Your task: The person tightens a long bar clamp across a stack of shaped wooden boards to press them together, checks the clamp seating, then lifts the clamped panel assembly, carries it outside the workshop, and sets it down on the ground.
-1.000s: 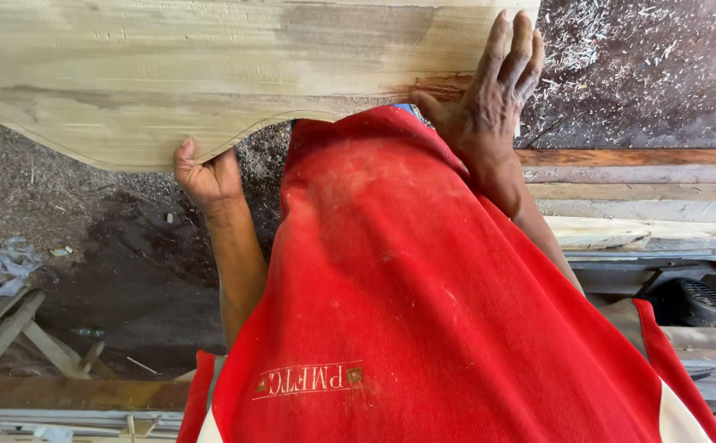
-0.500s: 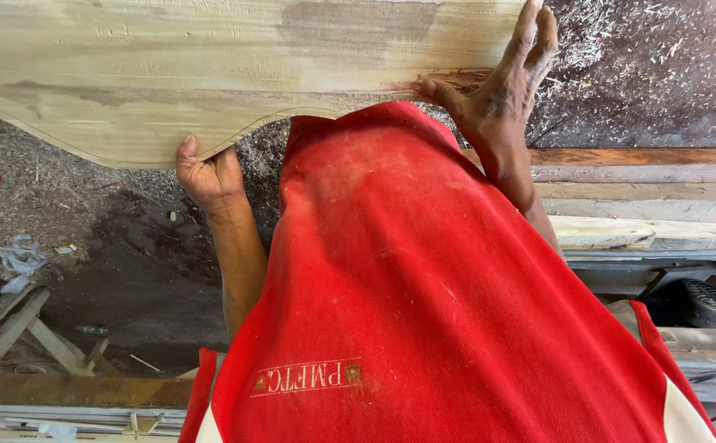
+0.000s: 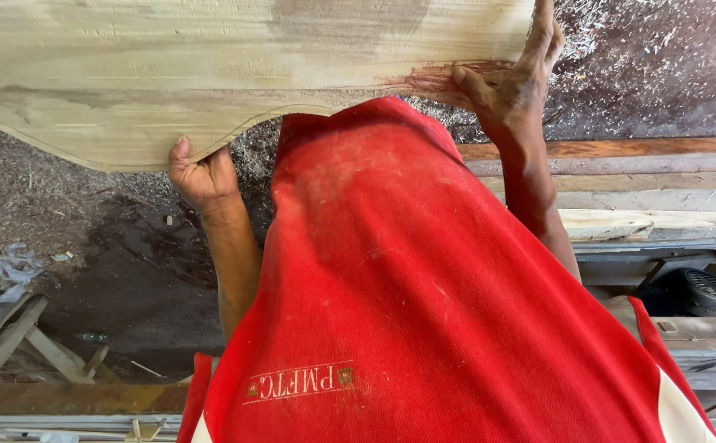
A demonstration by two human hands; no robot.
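Wide pale wooden board (image 3: 210, 74) with a curved lower edge, held up across the top of the view. Left hand (image 3: 200, 174) under that curved edge, fingers curled around it from below. Right hand (image 3: 515, 82) at the board's right end, thumb pressed on a reddish patch of the lower edge, fingers stretched up along the end. Red shirt (image 3: 424, 295) (filling the centre) hiding most of both arms and the ground below. Sawdust-strewn floor (image 3: 87, 238) at left, stacked planks (image 3: 653, 189) at right, scrap timber (image 3: 13, 336) at lower left.
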